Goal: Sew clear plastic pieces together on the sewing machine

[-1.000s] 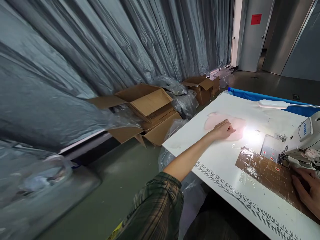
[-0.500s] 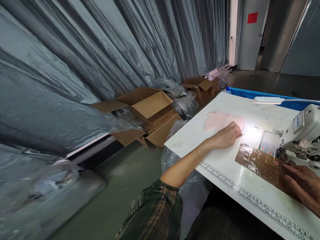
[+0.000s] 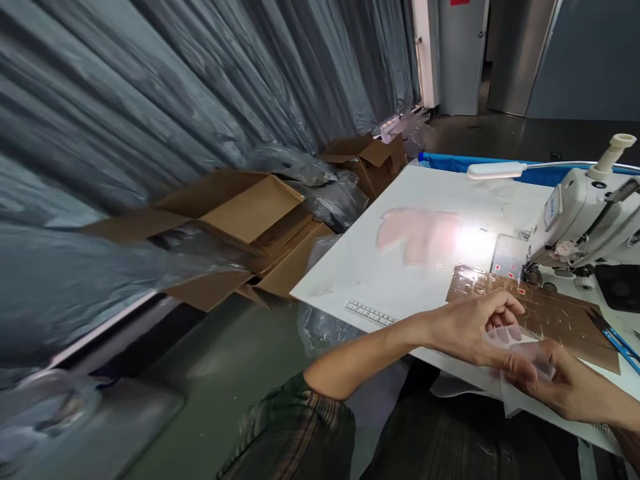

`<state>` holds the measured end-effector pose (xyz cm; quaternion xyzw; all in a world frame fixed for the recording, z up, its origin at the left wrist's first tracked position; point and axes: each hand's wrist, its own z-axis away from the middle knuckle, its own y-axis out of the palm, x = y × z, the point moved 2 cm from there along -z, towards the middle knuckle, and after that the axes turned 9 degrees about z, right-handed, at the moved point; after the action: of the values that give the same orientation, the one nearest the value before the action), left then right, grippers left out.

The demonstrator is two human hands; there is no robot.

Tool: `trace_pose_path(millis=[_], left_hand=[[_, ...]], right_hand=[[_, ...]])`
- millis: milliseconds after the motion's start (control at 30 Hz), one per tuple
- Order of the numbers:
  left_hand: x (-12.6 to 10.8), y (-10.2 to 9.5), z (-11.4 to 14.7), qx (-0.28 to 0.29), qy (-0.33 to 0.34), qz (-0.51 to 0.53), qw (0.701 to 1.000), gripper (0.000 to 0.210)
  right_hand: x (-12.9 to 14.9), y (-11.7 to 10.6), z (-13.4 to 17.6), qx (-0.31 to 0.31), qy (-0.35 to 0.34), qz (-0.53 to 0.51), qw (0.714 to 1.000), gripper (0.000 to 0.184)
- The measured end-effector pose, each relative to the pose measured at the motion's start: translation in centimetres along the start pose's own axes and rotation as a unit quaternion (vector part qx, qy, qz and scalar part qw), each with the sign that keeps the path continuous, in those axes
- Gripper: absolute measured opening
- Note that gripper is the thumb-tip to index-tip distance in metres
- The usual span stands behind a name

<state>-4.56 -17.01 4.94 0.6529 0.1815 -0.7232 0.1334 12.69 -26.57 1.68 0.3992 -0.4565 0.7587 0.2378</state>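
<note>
Head view: the two hands meet above the near edge of the surface [image 3: 340, 260], around a sheer piece [image 3: 513, 397] that is thin, whitish and see-through, with fingers showing through it and a pale corner hanging below. The right hand [image 3: 565, 380] pinches it between thumb and fingers; the left hand [image 3: 470, 330] is curled beside it, and blur makes it impossible to tell whether that one grips too. Toward the far left corner of the surface lies a flat pale-pink piece [image 3: 430, 237], soft-looking, irregular in outline and glaring white at its right end. A shiny brown taped board [image 3: 555, 317] lies just behind the hands, in front of the white sewing machine [image 3: 575, 213], with blue snips [image 3: 623, 343] at its right end.
</note>
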Motion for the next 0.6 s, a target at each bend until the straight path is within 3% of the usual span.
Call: trace_pose_path(millis=[133,233,333,400,600], left_hand=[[-0.1,0.7,0.4,-0.012,-0.016,0.009,1.000,0.033],[-0.7,0.3,1.1,0.001,-0.035,0.073,0.997,0.029],[-0.8,-0.9,1.3,-0.022,-0.033,0.077,0.996,0.027],[-0.5,-2.0,0.9,-0.051,-0.023,0.032,0.998,0.026],[1.1,-3.6,-1.4,-0.134,-0.020,-0.087,0.987,0.018]], right_hand=[[0.7,-0.5,0.6,0.073,0.017,-0.072,0.995,0.041],[1.2,-1.3,1.4,0.130,0.032,-0.136,0.982,0.043],[0.7,-2.5,2.0,0.154,0.059,-0.153,0.974,0.053],[0.0,-3.5,1.7,0.121,0.068,-0.136,0.981,0.063],[-1.5,-5.7,-0.7,-0.059,0.141,-0.097,0.983,0.087]])
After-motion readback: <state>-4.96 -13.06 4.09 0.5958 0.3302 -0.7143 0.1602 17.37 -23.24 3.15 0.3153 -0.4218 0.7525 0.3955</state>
